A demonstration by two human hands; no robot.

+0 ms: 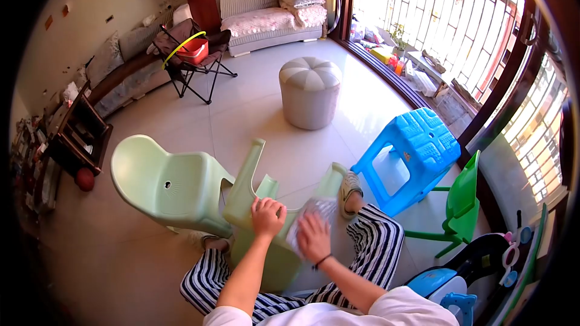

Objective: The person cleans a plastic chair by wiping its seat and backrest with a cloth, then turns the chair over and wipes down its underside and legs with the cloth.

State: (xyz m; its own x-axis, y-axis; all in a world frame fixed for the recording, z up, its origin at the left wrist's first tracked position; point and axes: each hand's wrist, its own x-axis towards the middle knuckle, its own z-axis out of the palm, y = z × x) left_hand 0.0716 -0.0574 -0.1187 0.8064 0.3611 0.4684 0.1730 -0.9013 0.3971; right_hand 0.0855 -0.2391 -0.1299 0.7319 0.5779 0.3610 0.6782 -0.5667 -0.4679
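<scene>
A pale green plastic chair or stool (243, 190) lies tipped between my knees, its legs pointing away from me. My left hand (269, 216) grips its edge near the base of one leg, fingers curled over the plastic. A greyish-white cloth (295, 235), blurred by motion, is under my right hand (314, 236). That hand presses the cloth against the right side of the green piece, by another leg. Beside it on the left stands a matching pale green child's chair (187, 184) with a rounded back.
A blue plastic stool (417, 151) and a darker green chair (462, 205) stand on the right. Ahead are a round beige pouf (310, 93) and a folding chair (199, 63) holding a red basket (193, 52). A sofa (272, 21) stands at the back, barred windows on the right.
</scene>
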